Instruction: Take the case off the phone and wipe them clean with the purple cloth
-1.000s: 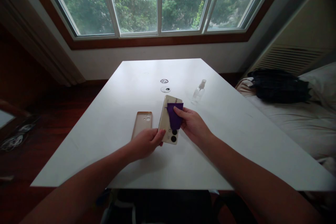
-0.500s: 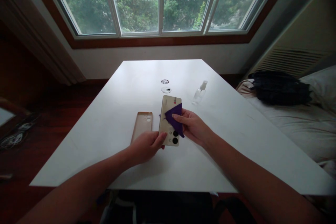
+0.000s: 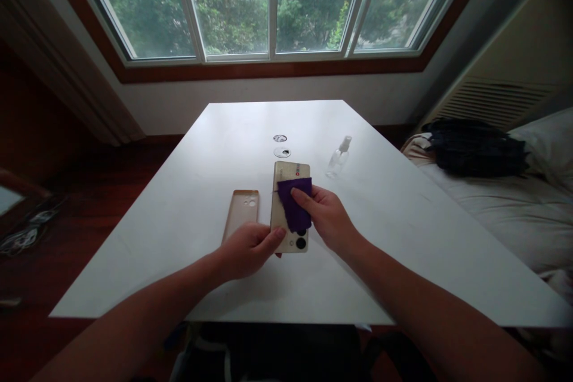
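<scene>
A gold phone (image 3: 286,179) lies face down on the white table (image 3: 403,221), its camera lenses toward me. My left hand (image 3: 248,250) grips its near left edge with closed fingers. My right hand (image 3: 326,215) presses a purple cloth (image 3: 293,206) onto the phone's back, fingers pinched on the cloth. A tan phone case (image 3: 242,210) lies just left of the phone, inner side up.
A small clear spray bottle (image 3: 339,157) stands beyond the phone to the right. Two round cable holes (image 3: 281,145) sit in the table's middle. A bed with a dark garment (image 3: 478,146) is at the right. A window spans the far wall.
The purple cloth has slid over the phone's back, from its right side toward the middle and nearer the lenses. My left hand keeps hold of the phone.
</scene>
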Available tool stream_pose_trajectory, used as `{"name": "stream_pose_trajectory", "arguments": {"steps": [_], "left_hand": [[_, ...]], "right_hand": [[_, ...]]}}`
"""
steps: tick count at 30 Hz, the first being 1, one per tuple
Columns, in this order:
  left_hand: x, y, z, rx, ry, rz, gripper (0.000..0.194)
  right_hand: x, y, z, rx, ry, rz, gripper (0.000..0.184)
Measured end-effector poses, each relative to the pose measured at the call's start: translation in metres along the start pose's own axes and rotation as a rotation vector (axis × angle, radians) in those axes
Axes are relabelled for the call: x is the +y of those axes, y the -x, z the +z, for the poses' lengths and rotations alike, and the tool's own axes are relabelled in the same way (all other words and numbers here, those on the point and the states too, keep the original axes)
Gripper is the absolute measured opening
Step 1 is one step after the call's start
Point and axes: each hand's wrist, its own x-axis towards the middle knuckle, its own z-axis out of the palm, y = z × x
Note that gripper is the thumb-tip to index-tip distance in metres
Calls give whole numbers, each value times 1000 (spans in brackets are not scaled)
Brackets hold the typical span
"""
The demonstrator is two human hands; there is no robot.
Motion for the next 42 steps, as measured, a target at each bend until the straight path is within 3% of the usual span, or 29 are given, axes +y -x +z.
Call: {"name": "stream_pose_trajectory", "arguments": {"steps": [4, 8, 11, 15, 17, 22, 26, 28, 33, 38, 42], "left_hand": [[-1, -4, -6, 1, 12, 56, 60], [-2, -10, -11, 109, 202, 129, 64], [-1, -11, -8, 139, 415, 74, 75], [0, -8, -3, 139, 663, -136, 70], [2, -7, -2, 131, 753, -201, 66], [4, -8, 1, 206, 826, -233, 65], [7, -11, 1, 301, 806, -302, 65], [8, -13, -2, 382, 807, -302, 64], [6, -17, -8, 547, 913, -181, 56], [5, -21, -7, 660, 956, -136, 52], [6, -24, -4, 653, 1039, -106, 46]], "right_hand": [[1, 0, 1, 12, 22, 4, 36], [1, 4, 4, -59, 80, 32, 34], [5, 10, 8, -164, 183, 24, 33], [15, 17, 15, -247, 241, -14, 29], [19, 17, 17, -261, 177, 19, 37], [18, 15, 15, -270, 185, 54, 78], [13, 10, 11, -391, 94, 114, 88], [11, 9, 9, -372, 87, 103, 86], [13, 17, 11, -239, 520, -89, 84], [31, 33, 23, -207, 971, -341, 124], [42, 31, 26, -160, 1126, -426, 114]]}}
